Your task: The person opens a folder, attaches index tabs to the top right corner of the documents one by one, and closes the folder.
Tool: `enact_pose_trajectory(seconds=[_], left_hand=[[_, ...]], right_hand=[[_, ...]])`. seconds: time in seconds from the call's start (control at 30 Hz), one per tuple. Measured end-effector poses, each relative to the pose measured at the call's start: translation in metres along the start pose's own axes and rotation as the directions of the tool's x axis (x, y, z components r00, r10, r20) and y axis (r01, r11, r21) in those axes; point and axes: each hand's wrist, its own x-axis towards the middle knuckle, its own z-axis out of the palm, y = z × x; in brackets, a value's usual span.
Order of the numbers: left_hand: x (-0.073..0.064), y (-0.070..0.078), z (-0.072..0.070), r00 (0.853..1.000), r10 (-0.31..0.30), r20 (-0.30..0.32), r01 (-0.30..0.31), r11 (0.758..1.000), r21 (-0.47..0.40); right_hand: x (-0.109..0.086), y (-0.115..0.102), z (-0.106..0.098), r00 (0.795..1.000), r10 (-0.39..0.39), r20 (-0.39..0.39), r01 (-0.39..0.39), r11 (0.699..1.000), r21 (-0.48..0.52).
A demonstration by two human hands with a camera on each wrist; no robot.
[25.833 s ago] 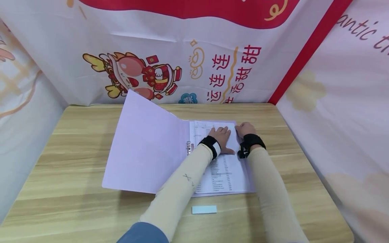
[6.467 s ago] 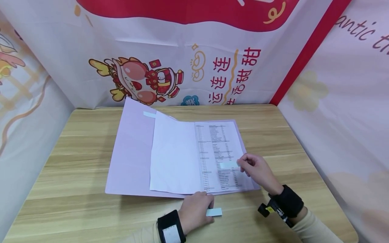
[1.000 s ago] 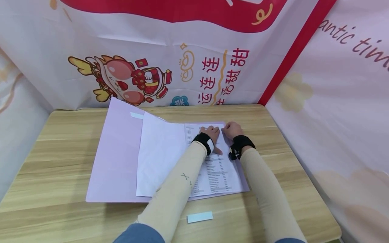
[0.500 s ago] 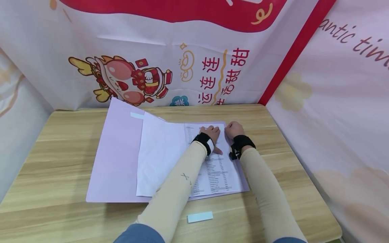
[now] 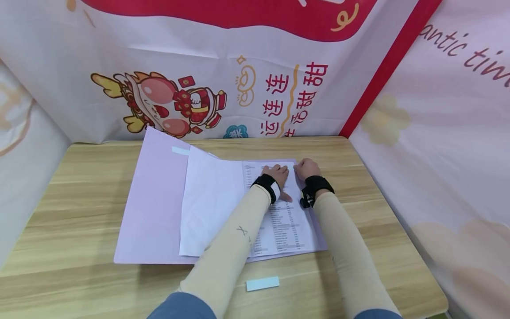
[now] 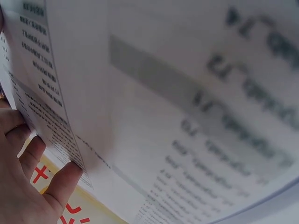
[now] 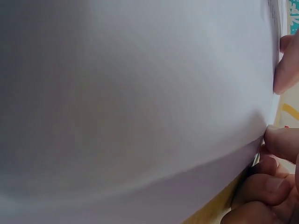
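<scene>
A lilac ring binder (image 5: 153, 212) lies open in the head view, its left cover raised. On its right side are white printed sheets (image 5: 284, 230); one turned sheet (image 5: 209, 204) lies on the left. My left hand (image 5: 277, 175) rests with spread fingers on the upper part of the printed page. At the sheets' upper right edge, my right hand (image 5: 307, 169) has curled fingers. In the right wrist view its thumb (image 7: 282, 140) meets the paper edge (image 7: 254, 130), with the other fingers bent below. The fingertips are hidden in the head view.
A pale blue sticky strip (image 5: 182, 151) juts out from the turned sheet. A small pad of pale blue sticky notes (image 5: 262, 283) lies on the wooden table (image 5: 79, 212) in front of the binder. Printed cloth (image 5: 338, 88) hangs behind and beside the table.
Since the oldest frame, a sheet with a blue strip is turned left. Both hands have moved from the pad and lower page to the upper right. Over the last second, the right hand barely shifts.
</scene>
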Motion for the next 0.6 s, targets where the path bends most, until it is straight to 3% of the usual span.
enact_pose_trajectory(seconds=[0.2, 0.37, 0.6], left_hand=[[-0.008, 0.002, -0.002, 1.0, -0.008, 0.015, 0.008, 1.0, -0.017], [-0.02, 0.008, -0.009, 0.999, -0.024, -0.031, 0.022, 0.998, -0.057], [-0.031, 0.011, -0.016, 0.996, -0.021, -0.09, 0.015, 0.998, -0.067]], right_hand=[[0.011, 0.006, 0.004, 0.997, 0.039, 0.059, -0.039, 0.999, -0.009], [0.019, 0.014, 0.006, 0.998, 0.029, 0.055, -0.028, 1.0, -0.008], [0.015, 0.014, 0.001, 0.997, 0.007, 0.082, -0.015, 0.995, 0.096]])
